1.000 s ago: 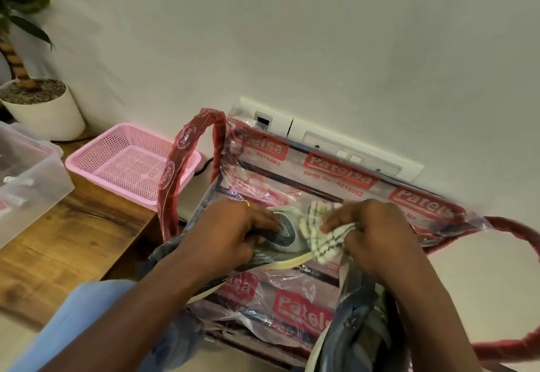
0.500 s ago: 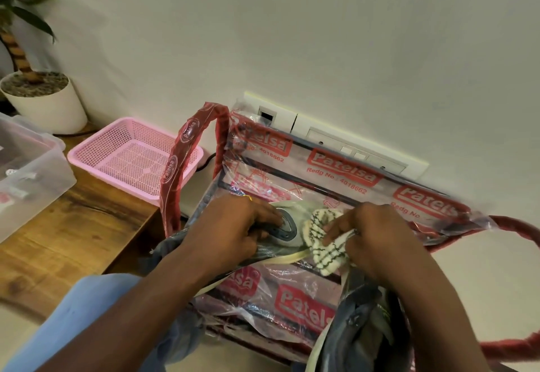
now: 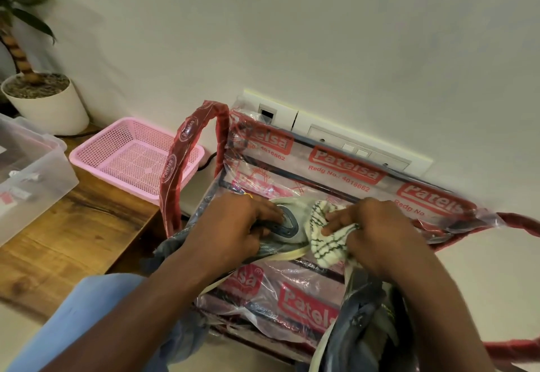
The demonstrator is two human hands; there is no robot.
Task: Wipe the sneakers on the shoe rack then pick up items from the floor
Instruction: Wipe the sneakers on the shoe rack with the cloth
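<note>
A grey-blue sneaker with a cream sole (image 3: 287, 227) lies on top of a clear plastic bag with red "Patelsa" print (image 3: 344, 167). My left hand (image 3: 233, 225) grips the sneaker from the left. My right hand (image 3: 377, 231) holds a bunched white cloth with dark green stripes (image 3: 324, 237) pressed against the sneaker's right side. A second grey sneaker (image 3: 362, 330) hangs low under my right forearm, partly hidden.
A pink mesh basket (image 3: 137, 158) sits on a wooden table (image 3: 73, 225) at the left, next to a clear plastic box (image 3: 29, 175) and a white plant pot (image 3: 49, 105). White wall sockets (image 3: 336, 137) run behind the bag. Red bag handles (image 3: 181, 167) arch upward.
My right hand has shifted the cloth slightly over the sneaker's side. The left hand keeps its grip. The view has tilted a little.
</note>
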